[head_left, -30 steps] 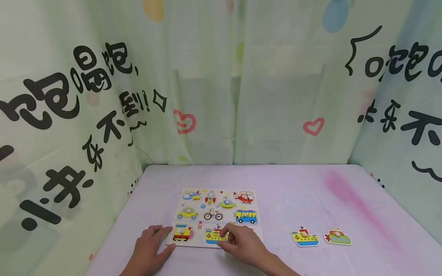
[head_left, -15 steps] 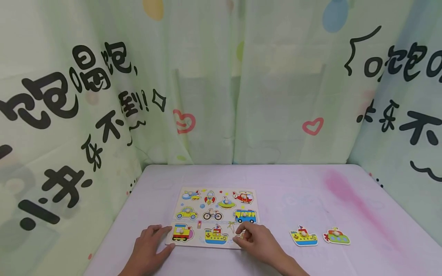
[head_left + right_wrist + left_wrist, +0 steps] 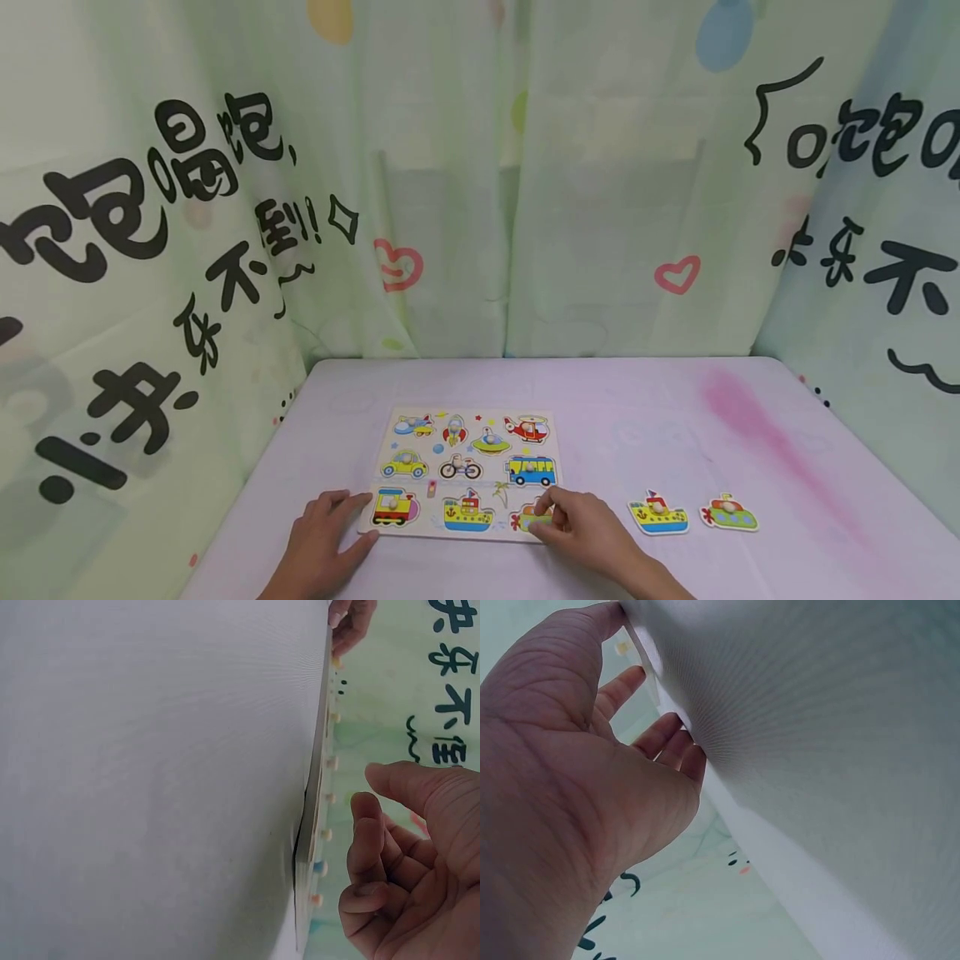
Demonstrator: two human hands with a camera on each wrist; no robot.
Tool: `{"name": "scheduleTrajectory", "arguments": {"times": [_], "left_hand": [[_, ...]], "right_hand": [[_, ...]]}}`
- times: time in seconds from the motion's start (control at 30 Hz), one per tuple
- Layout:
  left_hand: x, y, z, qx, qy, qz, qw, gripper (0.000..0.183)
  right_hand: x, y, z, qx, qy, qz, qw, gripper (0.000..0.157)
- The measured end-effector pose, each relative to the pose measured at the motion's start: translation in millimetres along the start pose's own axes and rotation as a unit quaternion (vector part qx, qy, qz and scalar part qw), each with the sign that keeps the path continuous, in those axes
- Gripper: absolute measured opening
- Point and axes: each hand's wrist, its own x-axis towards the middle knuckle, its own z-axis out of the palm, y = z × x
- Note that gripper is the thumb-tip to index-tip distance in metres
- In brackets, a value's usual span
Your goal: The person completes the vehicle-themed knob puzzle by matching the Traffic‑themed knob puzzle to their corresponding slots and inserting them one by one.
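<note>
A white puzzle board (image 3: 465,492) printed with vehicles lies left of the table's middle. My left hand (image 3: 318,542) rests at its lower left corner with fingers spread, fingertips by the edge in the left wrist view. My right hand (image 3: 588,529) hovers over the board's lower right corner, partly covering a green submarine picture (image 3: 525,517). Between its thumb and bent index finger the right wrist view shows a small gap and nothing held. Right of this hand lie two loose knobbed pieces, a yellow and blue ship (image 3: 658,515) and a green submarine (image 3: 729,514).
Wooden knobs (image 3: 327,835) stand up from the board's pieces. Among those set in the board are a train (image 3: 394,507) and a bus (image 3: 531,471). A pale cloth covers the table (image 3: 645,417); printed curtains (image 3: 585,208) hang around it.
My right hand has moved right, from over the printed ship to over the printed submarine, uncovering the ship. The left hand and the loose pieces stay put.
</note>
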Motion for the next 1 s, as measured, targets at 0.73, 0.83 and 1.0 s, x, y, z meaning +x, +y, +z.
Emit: {"name": "scheduleTrajectory", "arguments": {"times": [0.73,0.83,1.0], "left_hand": [[1.2,-0.9,1.7,0.002,-0.010,-0.010,0.9999,0.060],[1.1,-0.9,1.4,-0.001,-0.010,-0.012,0.9999,0.060],[0.1,-0.7,2.0,-0.001,-0.008,-0.014,0.9999,0.059]], "right_hand": [[-14.4,8.9,-17.5,-0.007,0.009,0.049,0.999,0.020],[-15.6,11.9,-18.8,-0.014,0.015,0.047,0.999,0.019],[-19.2,15.8,-23.6,-0.027,0.013,0.044,0.999,0.019]]}}
